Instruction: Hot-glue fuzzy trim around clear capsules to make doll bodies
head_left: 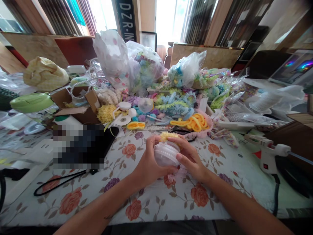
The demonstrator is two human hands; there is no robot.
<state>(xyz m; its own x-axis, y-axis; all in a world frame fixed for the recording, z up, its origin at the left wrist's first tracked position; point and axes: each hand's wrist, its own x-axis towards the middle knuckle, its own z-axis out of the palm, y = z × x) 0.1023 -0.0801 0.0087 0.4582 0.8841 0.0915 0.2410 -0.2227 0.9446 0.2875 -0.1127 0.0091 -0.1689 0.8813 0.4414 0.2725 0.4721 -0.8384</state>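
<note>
Between my two hands is a round translucent plastic container (166, 155) with a ridged rim, held tilted above the flowered tablecloth (156, 202). Fluffy yellow trim (167, 136) sits along its far top side. My left hand (150, 160) wraps around the container's left and lower side, thumb underneath. My right hand (190, 158) grips it from the right, with fingers over the top. A bit of pink ribbon (171, 179) shows just below the container. Beyond my hands lies a bundle of yellow cord (193, 122).
A hot glue gun (267, 151) stands at the right, its cable running to the front. On the left are a black strap (61, 181), a dark flat device (110, 140) and a cardboard box (90, 101). Plastic bags (112, 58) and colourful yarn trims (173, 102) crowd the back.
</note>
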